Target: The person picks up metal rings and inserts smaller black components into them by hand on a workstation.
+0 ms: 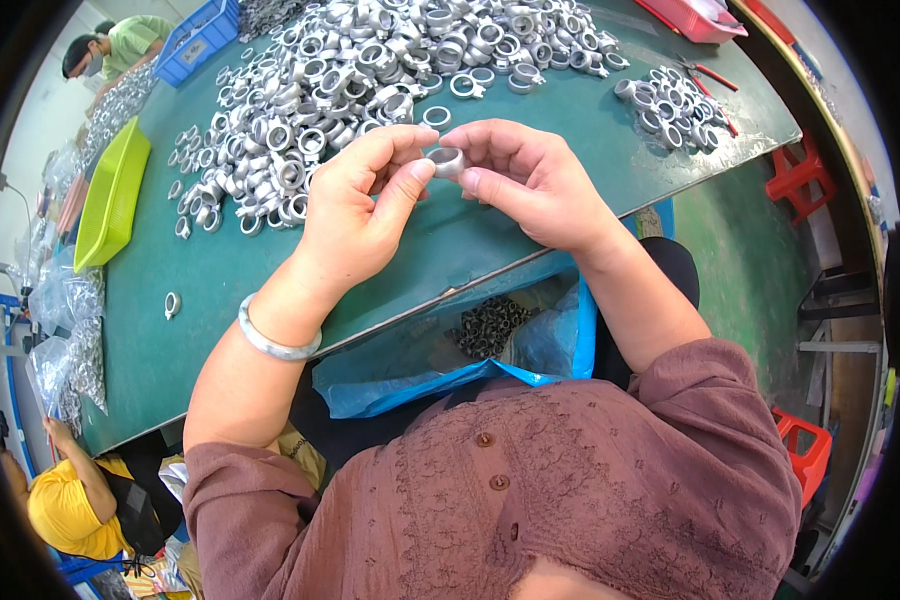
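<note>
A silvery metal ring (448,168) is pinched between my two hands above the green table. My left hand (365,195) has thumb and forefinger closed at the ring's left side. On its other side, my right hand (538,185) grips it with the thumb in front and bent fingers behind. Just past my fingertips lies a loose ring (436,118) on the tabletop. Farther back spreads a large heap of similar grey metal rings (370,55), many with a small lug on the side.
A smaller ring cluster (670,108) and red-handled pliers (710,75) lie at right. One ring (173,304) sits alone at left, near a lime-green tray (113,195). Dark rings fill part of a blue-edged bag (560,352) below the table edge. Two people work at left.
</note>
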The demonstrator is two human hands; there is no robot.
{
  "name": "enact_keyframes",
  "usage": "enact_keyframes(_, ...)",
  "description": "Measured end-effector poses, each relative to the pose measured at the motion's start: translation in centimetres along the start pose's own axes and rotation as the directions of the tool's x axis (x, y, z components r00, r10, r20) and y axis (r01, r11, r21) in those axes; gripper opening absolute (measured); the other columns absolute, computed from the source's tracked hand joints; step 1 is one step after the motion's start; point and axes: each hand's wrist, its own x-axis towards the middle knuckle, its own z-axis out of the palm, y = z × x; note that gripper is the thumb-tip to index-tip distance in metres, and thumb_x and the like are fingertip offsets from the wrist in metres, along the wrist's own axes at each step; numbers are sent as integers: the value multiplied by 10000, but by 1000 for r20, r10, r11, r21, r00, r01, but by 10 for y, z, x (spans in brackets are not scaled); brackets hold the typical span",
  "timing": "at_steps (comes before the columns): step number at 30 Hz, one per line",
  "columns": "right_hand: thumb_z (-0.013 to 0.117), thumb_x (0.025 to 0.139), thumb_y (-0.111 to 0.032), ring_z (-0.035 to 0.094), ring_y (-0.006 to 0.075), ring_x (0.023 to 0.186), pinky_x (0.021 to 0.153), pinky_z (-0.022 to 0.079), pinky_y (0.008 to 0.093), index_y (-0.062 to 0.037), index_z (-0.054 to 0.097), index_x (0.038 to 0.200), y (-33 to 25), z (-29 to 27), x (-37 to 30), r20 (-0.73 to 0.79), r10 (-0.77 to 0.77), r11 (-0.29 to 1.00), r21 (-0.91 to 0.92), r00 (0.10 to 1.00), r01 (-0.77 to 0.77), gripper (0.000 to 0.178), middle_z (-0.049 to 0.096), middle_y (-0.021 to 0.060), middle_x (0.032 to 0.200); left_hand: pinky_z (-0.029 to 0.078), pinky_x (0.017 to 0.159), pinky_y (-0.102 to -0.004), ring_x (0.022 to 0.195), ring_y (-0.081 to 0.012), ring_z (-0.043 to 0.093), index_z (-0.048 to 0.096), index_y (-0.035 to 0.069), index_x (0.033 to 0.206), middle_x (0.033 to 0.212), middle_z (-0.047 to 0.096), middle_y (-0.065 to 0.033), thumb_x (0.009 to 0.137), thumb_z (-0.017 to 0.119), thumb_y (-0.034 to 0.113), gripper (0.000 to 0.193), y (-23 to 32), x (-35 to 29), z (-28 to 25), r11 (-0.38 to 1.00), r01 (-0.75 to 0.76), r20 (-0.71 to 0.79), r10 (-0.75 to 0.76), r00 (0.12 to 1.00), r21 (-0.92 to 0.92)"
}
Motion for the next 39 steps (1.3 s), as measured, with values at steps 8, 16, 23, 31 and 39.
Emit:
enact_keyframes(8,551,833,1,547,74,881,791,446,220,8,527,1130,1,-4,-1,36,17,999,-47,999,-16,298,588,27,958,483,647,-209,748,-85,577,580,-16,1057,860,613,-46,842,568,12,217,0,1,-1,1000,11,13,-11,1000,13)
enact_keyframes(16,595,818,-23,526,47,755,672,449,191,9,556,1058,4,-1,1,16,-15,999,-40,1000,16,245,582,8,855,464,636,-195,722,-65,558,583,3,1031,826,616,-24,855,550,20,180,1,1,-1,1000,24,52,-25,998,20)
enact_keyframes(23,624,815,-49,536,49,749,662,455,187,10,559,1047,2,0,1,30,-15,999,-30,999,16,248,593,12,839,460,630,-192,712,-58,550,578,5,1030,819,615,-19,858,543,18,177,4,0,0,999,37,59,-38,998,30)
enact_keyframes(31,634,818,-66,543,51,746,660,461,190,13,559,1052,5,0,1,19,-6,999,-50,1000,7,258,600,16,839,450,613,-191,691,-55,535,578,6,1032,795,605,-16,851,552,15,182,1,0,0,999,23,53,-25,998,33)
enact_keyframes(39,623,815,-35,545,59,774,686,461,196,16,548,1065,3,0,0,18,-14,999,-43,1000,15,266,600,24,870,446,601,-195,672,-59,529,580,13,1036,759,579,-2,839,572,19,198,-4,0,0,999,14,44,-16,999,51)
